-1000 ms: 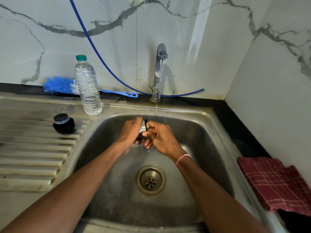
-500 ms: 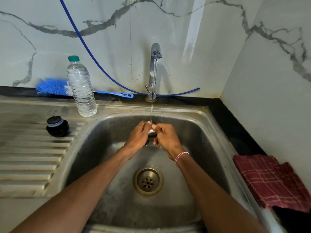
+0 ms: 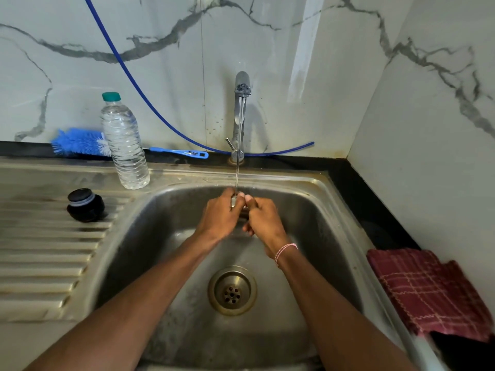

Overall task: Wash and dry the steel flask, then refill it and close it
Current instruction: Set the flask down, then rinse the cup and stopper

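Observation:
Both hands hold the steel flask (image 3: pixel 233 202) over the sink basin (image 3: pixel 316 223), right under the running tap (image 3: pixel 242 84). Only a sliver of steel shows between the fingers. My left hand (image 3: pixel 219 218) wraps the flask from the left. My right hand (image 3: pixel 263 219) grips it from the right, with a pink thread band on that wrist. The thin water stream lands at the top of the flask. The flask's black cap (image 3: pixel 84 204) stands on the ribbed draining board (image 3: pixel 40 250), far to the left.
A clear plastic water bottle (image 3: pixel 124 145) with a green cap stands at the sink's back left rim. A blue bottle brush (image 3: pixel 80 143) lies behind it. A blue hose (image 3: pixel 150 103) crosses the marble wall. A red checked cloth (image 3: pixel 428 290) lies on the right counter. The drain (image 3: pixel 232 290) is below my hands.
My hands have closed in around the flask and brought it directly under the stream. The steel rim and dark mouth seen earlier are now mostly covered by fingers.

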